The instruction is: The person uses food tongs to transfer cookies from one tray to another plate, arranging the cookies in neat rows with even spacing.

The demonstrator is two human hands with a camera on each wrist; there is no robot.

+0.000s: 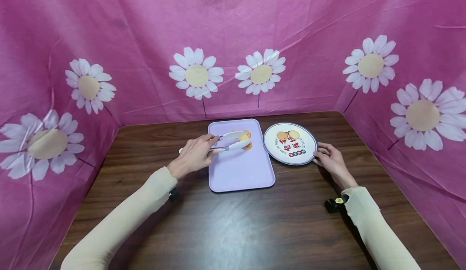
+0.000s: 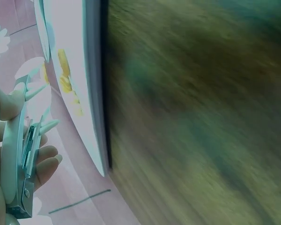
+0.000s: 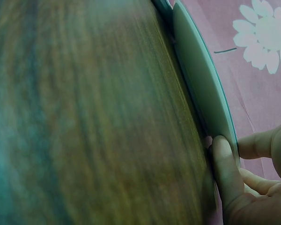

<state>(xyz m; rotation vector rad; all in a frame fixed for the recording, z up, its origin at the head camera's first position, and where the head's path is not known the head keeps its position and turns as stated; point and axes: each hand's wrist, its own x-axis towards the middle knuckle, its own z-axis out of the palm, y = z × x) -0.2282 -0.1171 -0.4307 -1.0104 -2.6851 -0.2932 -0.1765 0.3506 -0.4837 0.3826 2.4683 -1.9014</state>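
My left hand (image 1: pixel 194 152) grips a pair of tongs (image 1: pixel 238 144) with white tips and metal arms, the thumb on one arm and fingers on the other in the left wrist view. The spread tips hang over several yellow-orange cookies (image 1: pixel 248 134) on the pale purple tray (image 1: pixel 238 173) and partly cover them. To the tray's right is a round white plate (image 1: pixel 271 140) with a dark rim and red printed characters. Two cookies (image 1: pixel 293 134) lie near its far edge. At the plate's right rim, my right hand (image 1: pixel 331 159) pinches the edge between thumb and fingers.
Tray and plate stand side by side toward the back of a dark wood-grain table (image 1: pixel 233 225). A pink cloth (image 1: pixel 225 27) printed with white daisies hangs behind the table and along both sides. Dark wrist devices (image 1: pixel 332 205) sit at the cuffs of the cream sleeves.
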